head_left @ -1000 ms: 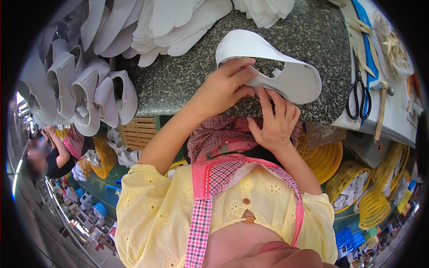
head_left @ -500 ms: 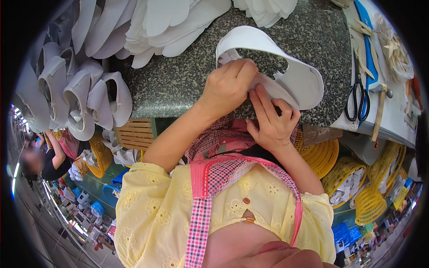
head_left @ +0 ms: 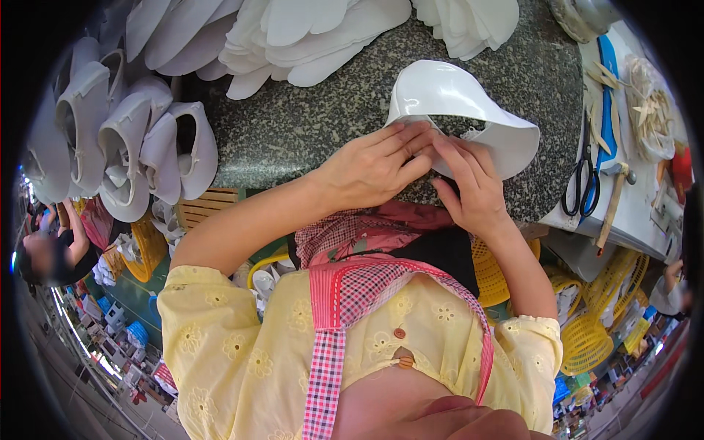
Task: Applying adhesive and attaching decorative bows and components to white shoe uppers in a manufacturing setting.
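Observation:
Near the front edge of a speckled stone worktop (head_left: 308,132) I hold a white shoe upper (head_left: 440,88). It is glossy outside and curves up around an open middle. My left hand (head_left: 372,167) pinches its near edge, with the fingers bent together. Close against it, my right hand (head_left: 477,180) has its fingers over the same edge and its thumb underneath. The fingertips of both hands almost meet there. What lies between them is hidden. A few loose white threads (head_left: 471,134) show inside the opening.
Finished-looking white uppers (head_left: 125,143) crowd the left side. Flat white sole-shaped pieces (head_left: 315,51) are stacked at the back. Black-handled scissors (head_left: 581,180), a hammer (head_left: 612,209) and a clear bag (head_left: 649,110) lie at right. Yellow baskets (head_left: 587,341) stand below. Other people work nearby.
Both hands have shifted right and drawn together along the upper's near edge. The upper has moved right and tilted, showing more of its glossy outside. My view has shifted slightly too.

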A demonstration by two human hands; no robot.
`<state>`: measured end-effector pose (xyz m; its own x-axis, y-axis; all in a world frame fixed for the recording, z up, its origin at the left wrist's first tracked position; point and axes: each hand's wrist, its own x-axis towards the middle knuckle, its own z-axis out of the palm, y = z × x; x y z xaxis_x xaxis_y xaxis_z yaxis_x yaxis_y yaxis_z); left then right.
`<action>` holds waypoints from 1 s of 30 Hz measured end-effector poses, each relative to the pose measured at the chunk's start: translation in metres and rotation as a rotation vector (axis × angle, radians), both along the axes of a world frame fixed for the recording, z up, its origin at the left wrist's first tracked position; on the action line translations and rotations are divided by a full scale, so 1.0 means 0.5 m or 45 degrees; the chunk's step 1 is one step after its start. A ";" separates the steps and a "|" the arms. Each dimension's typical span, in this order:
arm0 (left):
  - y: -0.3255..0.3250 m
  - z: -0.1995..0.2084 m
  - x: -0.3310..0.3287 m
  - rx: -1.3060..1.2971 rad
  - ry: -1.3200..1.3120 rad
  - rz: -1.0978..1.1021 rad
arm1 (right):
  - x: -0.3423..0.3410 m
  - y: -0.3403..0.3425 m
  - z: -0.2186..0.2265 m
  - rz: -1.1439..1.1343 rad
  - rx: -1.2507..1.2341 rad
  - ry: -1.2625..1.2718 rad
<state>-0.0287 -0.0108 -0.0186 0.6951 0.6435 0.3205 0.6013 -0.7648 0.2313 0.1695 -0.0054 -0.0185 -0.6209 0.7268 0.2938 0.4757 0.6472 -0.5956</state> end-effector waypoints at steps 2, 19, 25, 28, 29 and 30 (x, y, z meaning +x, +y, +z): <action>-0.002 0.000 -0.002 -0.085 -0.028 -0.007 | 0.001 -0.004 0.002 0.027 0.002 -0.039; 0.033 0.022 0.008 -0.053 -0.199 -0.160 | 0.132 0.021 0.061 -0.424 -0.042 0.359; 0.057 0.066 0.058 0.189 -0.190 -0.126 | 0.169 0.115 0.029 -0.149 -0.578 0.593; 0.042 0.148 0.038 -0.294 -0.658 0.026 | 0.156 0.107 0.052 0.040 -0.675 0.735; 0.034 0.167 0.036 -0.726 -0.895 0.218 | 0.147 0.097 0.060 0.109 -0.822 0.904; 0.035 0.141 0.043 -1.071 -1.262 0.166 | 0.139 0.088 0.065 0.119 -0.804 0.905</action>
<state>-0.0071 0.0068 0.0521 0.3146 0.9408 0.1263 -0.0414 -0.1193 0.9920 0.2388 0.0388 0.0141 -0.5120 0.8366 0.1950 -0.1693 0.1243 -0.9777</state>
